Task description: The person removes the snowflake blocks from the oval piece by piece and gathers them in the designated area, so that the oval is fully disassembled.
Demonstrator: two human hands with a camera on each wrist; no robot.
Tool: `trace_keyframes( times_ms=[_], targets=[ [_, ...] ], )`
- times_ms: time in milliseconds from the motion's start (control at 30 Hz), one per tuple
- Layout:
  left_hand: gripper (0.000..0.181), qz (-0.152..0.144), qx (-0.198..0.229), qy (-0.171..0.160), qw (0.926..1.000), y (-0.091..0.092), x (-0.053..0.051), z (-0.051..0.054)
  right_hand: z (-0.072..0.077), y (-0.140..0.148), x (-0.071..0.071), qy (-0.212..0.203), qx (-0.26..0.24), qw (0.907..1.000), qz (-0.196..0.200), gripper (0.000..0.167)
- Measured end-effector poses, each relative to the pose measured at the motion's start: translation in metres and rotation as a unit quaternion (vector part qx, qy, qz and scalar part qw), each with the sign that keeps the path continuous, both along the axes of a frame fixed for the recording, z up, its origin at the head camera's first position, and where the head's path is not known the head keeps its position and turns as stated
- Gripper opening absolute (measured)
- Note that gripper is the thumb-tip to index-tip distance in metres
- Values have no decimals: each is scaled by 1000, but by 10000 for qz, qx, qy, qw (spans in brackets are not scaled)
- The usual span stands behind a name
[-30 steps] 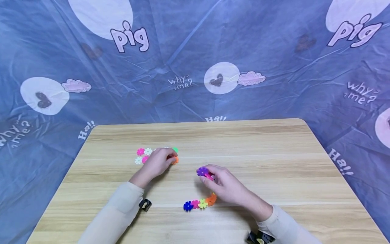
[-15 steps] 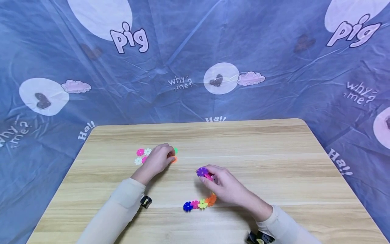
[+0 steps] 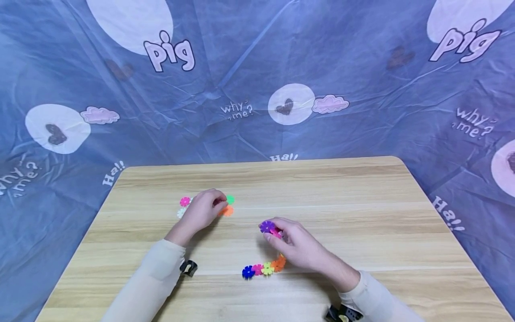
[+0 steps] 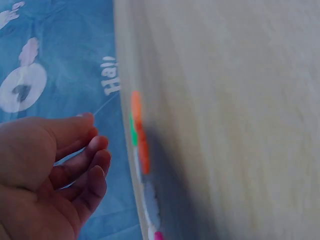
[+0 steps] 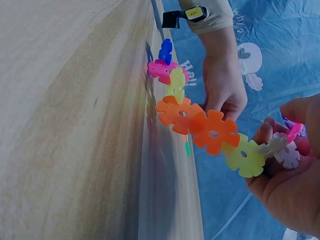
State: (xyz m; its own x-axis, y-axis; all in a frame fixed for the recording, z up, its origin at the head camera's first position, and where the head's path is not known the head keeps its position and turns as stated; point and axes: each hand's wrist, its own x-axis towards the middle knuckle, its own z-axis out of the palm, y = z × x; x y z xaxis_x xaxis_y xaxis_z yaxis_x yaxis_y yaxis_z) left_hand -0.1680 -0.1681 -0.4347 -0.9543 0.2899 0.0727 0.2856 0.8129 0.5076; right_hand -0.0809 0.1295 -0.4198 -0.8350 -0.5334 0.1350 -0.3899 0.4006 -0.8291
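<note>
The head view looks forward and down; closer wrist views, seemingly turned sideways, share the table [image 3: 330,192].

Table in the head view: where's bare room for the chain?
Free: the table right of the right hand, and the strip along its far edge. Crowded: around the left hand, among flower pieces, and the middle, where the right hand holds the chain.

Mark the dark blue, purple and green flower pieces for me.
Dark blue flower piece [image 3: 248,272]: head view, middle of its face.
Purple flower piece [image 3: 267,227]: head view, middle of its face.
Green flower piece [image 3: 230,200]: head view, its visible face.
</note>
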Motion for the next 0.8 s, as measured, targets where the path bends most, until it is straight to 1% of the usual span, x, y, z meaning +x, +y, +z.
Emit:
trace_keyframes(
  times_ms=[200,300,433,600,667,800],
  targets=[
    [14,144,444,-69,9989,-9,8,7,-2,-1,-2,-3,-52,10000,47,26],
    [16,107,599,-144,9980,-9,14,11,-2,-2,-2,13,-66,9999,78,26],
    [18,-100,755,-166,9970,-5,23,14,-2,-3,-2,37,-29,10000,50,25],
    [17,-331,980,33,9946,1,34,18,-4,-4,-2,86,-25,10000,37,26],
    [15,-443,1152,97,9923,5,39,20,-4,-4,-2,87,-21,10000,33,27],
    [11,-772,1488,190,9857,15,49,22,-4,-4,-2,95,33,9999,30,28]
  ],
)
